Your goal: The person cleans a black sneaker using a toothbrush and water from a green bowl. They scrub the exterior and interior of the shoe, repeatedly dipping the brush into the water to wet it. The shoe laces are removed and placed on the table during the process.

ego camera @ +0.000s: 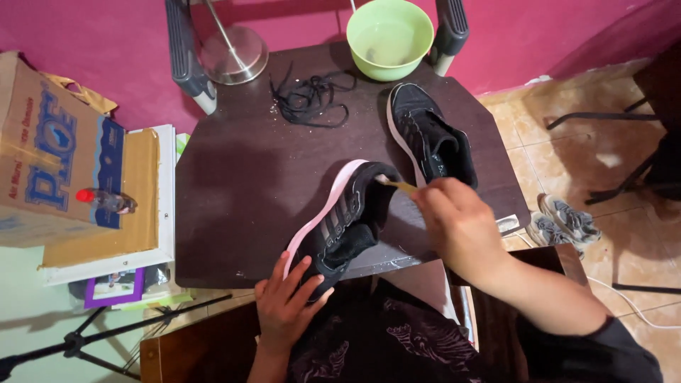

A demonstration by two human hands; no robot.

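Note:
A black sneaker with a pink-white sole (340, 220) lies tilted on its side on the dark wooden table (241, 184). My left hand (287, 298) grips its heel end at the table's near edge. My right hand (457, 223) holds a small yellow-handled brush (397, 185) whose bristles touch the sneaker's toe area. A second black sneaker (429, 138) rests upright on the table just beyond, to the right. Loose black laces (308, 96) lie in a heap farther back. A green bowl of cloudy liquid (389, 37) stands at the table's far edge.
A metal lamp base (233, 55) sits at the back left. A cardboard box (50, 142) with a small red-capped bottle (106, 201) stands left of the table. A pair of grey shoes (564, 221) lies on the tiled floor to the right. A tripod leg (78, 344) is at lower left.

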